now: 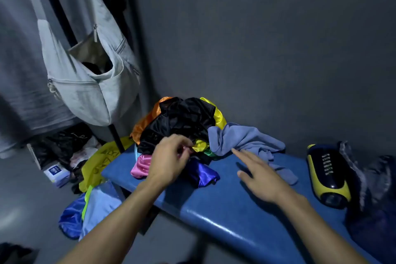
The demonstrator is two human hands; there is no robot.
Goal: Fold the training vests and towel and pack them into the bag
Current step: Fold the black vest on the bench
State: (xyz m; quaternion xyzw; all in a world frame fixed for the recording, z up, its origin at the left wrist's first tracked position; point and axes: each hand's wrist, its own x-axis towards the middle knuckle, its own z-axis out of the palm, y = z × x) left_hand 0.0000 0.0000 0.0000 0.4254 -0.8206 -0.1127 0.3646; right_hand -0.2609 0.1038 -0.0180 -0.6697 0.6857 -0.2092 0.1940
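Two bare forearms reach forward over a blue padded bench (225,218) set in the corner of a dim room with grey walls.

The left hand (169,161) has its fingers curled in at the near edge of a heap of shiny training vests (182,122), and its fingertips seem to pinch a fold of the cloth; the exact grip is too blurred to tell for sure. The heap sits just beyond this hand, on the far end of the bench. A black vest (180,118) lies on top, with orange cloth at its left and yellow at its right. A pink vest (140,166) pokes out just left of the left hand, and a deep blue vest (203,172) lies just right of it, between the two hands.

The right hand (259,176) is spread flat with straight fingers, palm down, low above the bench. It holds nothing. Its fingertips point at a crumpled grey-blue towel (244,139), which lies just beyond them and touches the right side of the vest heap. One end of the towel trails down the bench just right of this hand.

Up and to the left of the left hand, a pale grey bag (90,83) hangs from a dark stand, its top zip open. Below the left forearm, more bright cloth in yellow and blue lies on the floor beside the bench. Well to the right of the right hand, a dark navy and yellow case (327,176) rests on the bench.
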